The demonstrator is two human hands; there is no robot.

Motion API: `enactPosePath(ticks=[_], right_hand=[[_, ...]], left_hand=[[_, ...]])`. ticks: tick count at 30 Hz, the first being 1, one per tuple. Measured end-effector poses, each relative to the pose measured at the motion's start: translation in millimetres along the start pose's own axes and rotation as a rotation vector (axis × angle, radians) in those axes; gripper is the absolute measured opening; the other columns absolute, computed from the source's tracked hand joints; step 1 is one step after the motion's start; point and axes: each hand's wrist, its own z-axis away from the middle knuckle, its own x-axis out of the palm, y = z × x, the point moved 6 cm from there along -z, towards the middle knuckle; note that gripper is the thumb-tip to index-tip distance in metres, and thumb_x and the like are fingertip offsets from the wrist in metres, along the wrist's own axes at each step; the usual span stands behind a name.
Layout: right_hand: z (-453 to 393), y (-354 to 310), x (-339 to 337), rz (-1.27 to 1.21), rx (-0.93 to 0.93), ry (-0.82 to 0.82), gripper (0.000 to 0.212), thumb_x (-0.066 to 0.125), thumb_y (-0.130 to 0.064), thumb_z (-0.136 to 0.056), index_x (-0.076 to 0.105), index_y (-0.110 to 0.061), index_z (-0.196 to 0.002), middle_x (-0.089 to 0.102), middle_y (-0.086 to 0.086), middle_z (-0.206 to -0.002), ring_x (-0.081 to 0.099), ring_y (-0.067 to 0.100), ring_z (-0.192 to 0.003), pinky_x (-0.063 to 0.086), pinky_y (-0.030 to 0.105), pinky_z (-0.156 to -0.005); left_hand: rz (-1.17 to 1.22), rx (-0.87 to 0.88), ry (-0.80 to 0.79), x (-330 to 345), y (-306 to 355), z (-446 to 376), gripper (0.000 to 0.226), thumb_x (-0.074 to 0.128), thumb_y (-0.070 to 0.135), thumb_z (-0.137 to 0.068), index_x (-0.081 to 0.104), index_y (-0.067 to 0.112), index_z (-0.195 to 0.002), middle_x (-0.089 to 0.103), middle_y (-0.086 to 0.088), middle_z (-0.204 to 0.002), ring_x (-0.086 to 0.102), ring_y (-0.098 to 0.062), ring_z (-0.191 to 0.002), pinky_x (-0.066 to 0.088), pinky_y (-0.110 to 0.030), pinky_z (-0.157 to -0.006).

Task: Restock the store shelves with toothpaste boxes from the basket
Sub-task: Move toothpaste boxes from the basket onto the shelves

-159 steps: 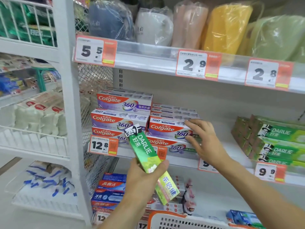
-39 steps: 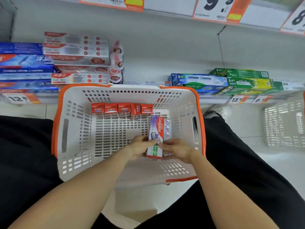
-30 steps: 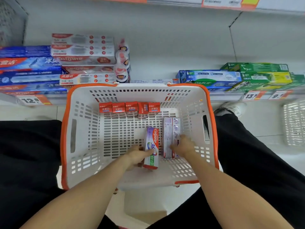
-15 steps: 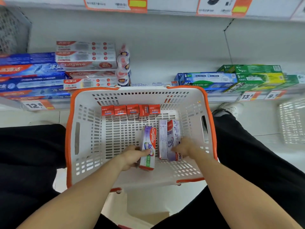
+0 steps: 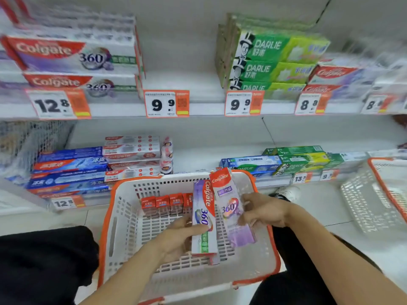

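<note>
Shelves stocked with toothpaste, five price tags up top. Basket holds four red boxes; left hand and right hand each grip one Colgate box above it.

Motion blur smears the Colgate boxes at the upper right; the second basket is cut off by the right edge.

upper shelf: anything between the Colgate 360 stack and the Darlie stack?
Head view: no boxes there. The shelf stretch between the Colgate 360 stack and the Darlie stack is bare; only a 9.9 price tag hangs on its front edge.
</note>
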Motion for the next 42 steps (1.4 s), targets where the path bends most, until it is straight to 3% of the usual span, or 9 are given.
enactPosePath(ticks=[6,9,12,19,21,26,34,38,42], right_hand=[[9.5,-57.2,34.7,-0.390,-0.346,0.159,0.064,0.079,0.001,-0.066,0.050,0.005,-0.122,0.072,0.021,-0.111,0.071,0.035,-0.102,0.056,0.045,-0.087],[14.8,-92.7,57.2,-0.399,-0.440,0.211,0.059,0.086,-0.019,-0.077,0.048,-0.001,-0.119,0.072,0.016,-0.111,0.072,0.029,-0.099,0.058,0.040,-0.081],[25.4,-131.0,73.7,-0.417,-0.547,0.235,0.052,0.077,-0.036,-0.078,0.056,-0.008,-0.116,0.068,0.013,-0.116,0.071,0.026,-0.100,0.059,0.044,-0.084],[53.1,-188.8,94.9,-0.514,-0.683,0.165,0.032,0.072,-0.024,-0.091,0.065,-0.023,-0.122,0.069,0.009,-0.120,0.069,0.032,-0.104,0.055,0.052,-0.081],[53.2,-197.2,99.0,-0.590,-0.644,0.094,0.050,0.074,-0.025,-0.084,0.059,-0.017,-0.131,0.067,0.014,-0.123,0.070,0.029,-0.103,0.057,0.044,-0.075],[51.3,-215.6,127.9,-0.540,-0.548,-0.297,0.041,0.054,-0.032,-0.101,0.054,-0.018,-0.140,0.062,0.015,-0.135,0.065,0.033,-0.115,0.060,0.051,-0.083],[58.3,-253.0,94.7,-0.191,-0.777,0.249,0.048,0.071,-0.035,-0.084,0.057,-0.036,-0.130,0.073,0.003,-0.112,0.066,0.018,-0.069,0.048,0.029,-0.047],[59.8,-258.3,108.4,-0.161,-0.801,0.197,0.048,0.063,-0.032,-0.088,0.054,-0.037,-0.135,0.071,0.004,-0.109,0.068,0.015,-0.074,0.055,0.034,-0.055],[59.2,-260.1,109.7,-0.090,-0.788,0.171,0.049,0.070,-0.026,-0.090,0.052,-0.038,-0.135,0.068,0.003,-0.111,0.072,0.024,-0.091,0.059,0.041,-0.062]], left_hand=[[-0.110,0.266,0.101,13.1,87.1,60.8,0.057,0.086,0.008,-0.068,0.066,0.005,-0.122,0.073,-0.016,-0.115,0.068,-0.036,-0.110,0.050,-0.054,-0.102],[-0.141,0.384,0.168,7.8,122.8,91.1,0.060,0.084,-0.002,-0.066,0.062,0.003,-0.121,0.074,-0.018,-0.111,0.071,-0.038,-0.101,0.056,-0.056,-0.090],[-0.111,0.465,0.164,6.5,148.1,116.8,0.044,0.073,-0.005,-0.074,0.066,0.000,-0.117,0.073,-0.021,-0.110,0.073,-0.037,-0.095,0.061,-0.041,-0.070],[-0.150,0.578,0.173,-6.6,198.1,159.2,0.022,0.075,-0.003,-0.078,0.074,-0.001,-0.100,0.076,-0.018,-0.088,0.075,-0.031,-0.078,0.063,-0.040,-0.070],[-0.131,0.575,0.172,-13.6,206.5,165.1,0.010,0.072,-0.005,-0.080,0.077,0.001,-0.087,0.075,-0.017,-0.077,0.075,-0.028,-0.069,0.062,-0.037,-0.064],[-0.099,0.578,0.093,-27.9,220.8,167.7,0.057,0.083,0.012,-0.064,0.068,-0.001,-0.117,0.071,-0.027,-0.113,0.070,-0.045,-0.100,0.061,-0.050,-0.078],[-0.068,0.724,0.124,-37.2,235.6,177.8,0.030,0.092,0.000,-0.053,0.074,0.010,-0.074,0.072,-0.007,-0.067,0.071,-0.019,-0.062,0.057,-0.028,-0.057],[-0.035,0.753,0.234,-48.7,238.5,179.0,0.059,0.091,0.004,-0.059,0.068,0.000,-0.113,0.075,-0.020,-0.104,0.073,-0.038,-0.092,0.062,-0.046,-0.078],[-0.050,0.750,0.268,-55.1,239.1,183.4,0.057,0.084,0.006,-0.059,0.067,0.000,-0.114,0.076,-0.018,-0.101,0.075,-0.036,-0.086,0.062,-0.040,-0.068]])
